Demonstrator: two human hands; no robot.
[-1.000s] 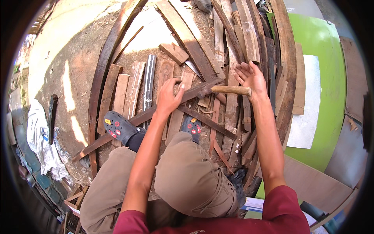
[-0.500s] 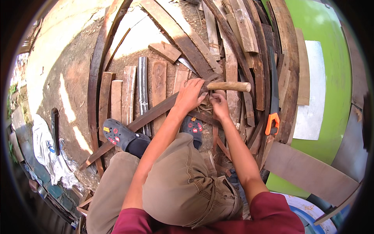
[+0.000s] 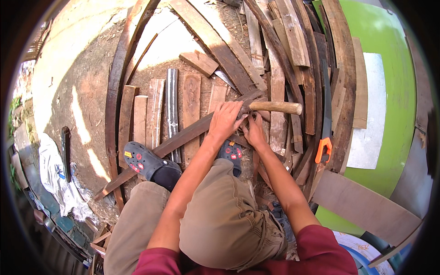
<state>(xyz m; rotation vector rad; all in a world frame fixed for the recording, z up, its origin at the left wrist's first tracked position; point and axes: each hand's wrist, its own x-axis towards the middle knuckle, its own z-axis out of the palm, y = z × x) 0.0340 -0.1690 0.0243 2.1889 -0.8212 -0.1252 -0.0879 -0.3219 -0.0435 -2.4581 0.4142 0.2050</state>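
Observation:
A long dark wooden beam (image 3: 183, 133) slants across in front of me, from the lower left up to the middle. My left hand (image 3: 225, 120) is closed over its upper part, fingers wrapped across the top. Close beside it, my right hand (image 3: 255, 131) has its fingers pinched together near the beam's edge; whatever they hold is too small or hidden to make out. Just above the right hand, a round light wooden handle (image 3: 277, 107) sticks out to the right from the beam's upper end. The tool's head cannot be made out clearly.
Several short boards (image 3: 191, 98) lie on the dirt ahead. To the right are stacked planks (image 3: 341, 55) and a handsaw (image 3: 324, 149) with an orange grip. A white cloth (image 3: 57, 174) lies at the left. My clog-shod foot (image 3: 147, 161) is beside the beam.
The whole view has shifted slightly, so things appear a little lower and to the right. My right hand's fingers have moved up closer to the beam; the left hand stays on it.

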